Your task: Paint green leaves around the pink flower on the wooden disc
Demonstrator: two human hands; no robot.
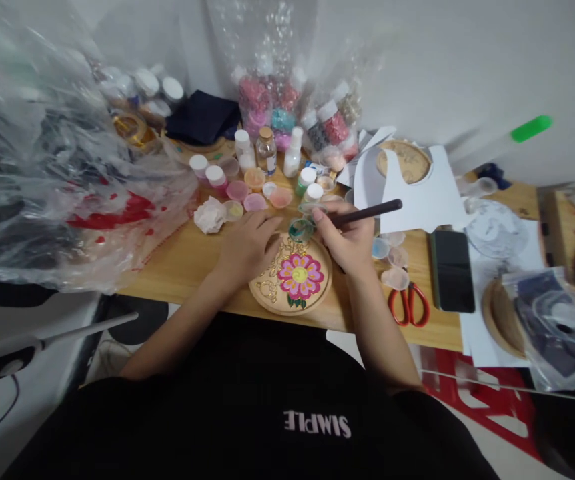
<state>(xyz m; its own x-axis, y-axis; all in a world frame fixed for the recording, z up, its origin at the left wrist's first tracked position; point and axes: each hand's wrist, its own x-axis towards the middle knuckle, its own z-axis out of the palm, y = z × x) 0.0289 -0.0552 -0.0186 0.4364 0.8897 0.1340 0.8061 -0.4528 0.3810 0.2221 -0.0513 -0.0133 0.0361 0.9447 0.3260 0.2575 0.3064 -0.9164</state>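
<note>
A round wooden board (325,288) lies at the table's front edge, bearing a pink and yellow flower (300,275) with green leaves and gold outlines. My left hand (247,247) rests flat over the board's left side, fingers stretched out and holding nothing. In my right hand (348,239) is a slim tool with a dark brown handle (367,212), pinched between thumb and fingers. Its working end points left, at a small clear cup of dark green stuff (301,230) by the board's far edge; the tip is too small to make out.
Small cups (281,197) and white-capped bottles (292,155) crowd behind the board, near a crumpled tissue (210,215). Plastic bags (132,200) cover the left. On the right are red-handled scissors (408,305), a phone (451,270) and papers (420,203).
</note>
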